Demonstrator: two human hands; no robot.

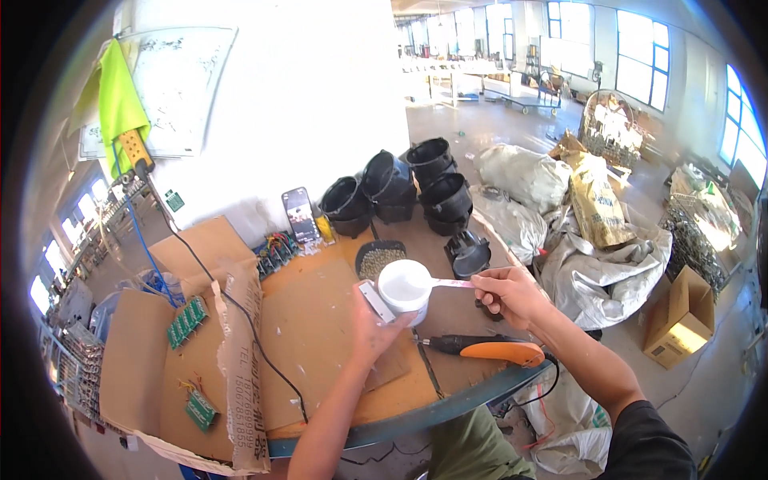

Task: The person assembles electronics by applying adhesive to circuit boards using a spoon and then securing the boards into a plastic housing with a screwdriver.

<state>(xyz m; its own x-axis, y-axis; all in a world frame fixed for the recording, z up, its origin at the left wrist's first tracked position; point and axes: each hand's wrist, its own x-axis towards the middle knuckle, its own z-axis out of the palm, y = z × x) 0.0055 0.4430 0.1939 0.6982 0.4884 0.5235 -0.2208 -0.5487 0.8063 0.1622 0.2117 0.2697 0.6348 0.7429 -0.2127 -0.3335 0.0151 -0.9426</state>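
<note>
My left hand (373, 328) is closed around the lower left side of a round white plastic tub (408, 310), held over the table. A small white rectangular piece (375, 302) is caught between that hand and the tub. From the tub's rim a narrow white strip with pinkish marks (453, 283) runs right; whether it is a handle or a peeling band I cannot tell. My right hand (506, 293) pinches its far end. Below lies an orange-and-black power tool (492, 350). Behind the tub sits a dark scoop-shaped tray (381, 258) of small grains.
Several black cups (390, 180) and a black round part (468, 254) stand at the back. A phone (300, 214) leans by wired boards (277, 253). Left is an open cardboard box (132, 364) with green circuit boards (188, 322); a black cable (256, 336) crosses it. Sacks (600, 264) crowd the right.
</note>
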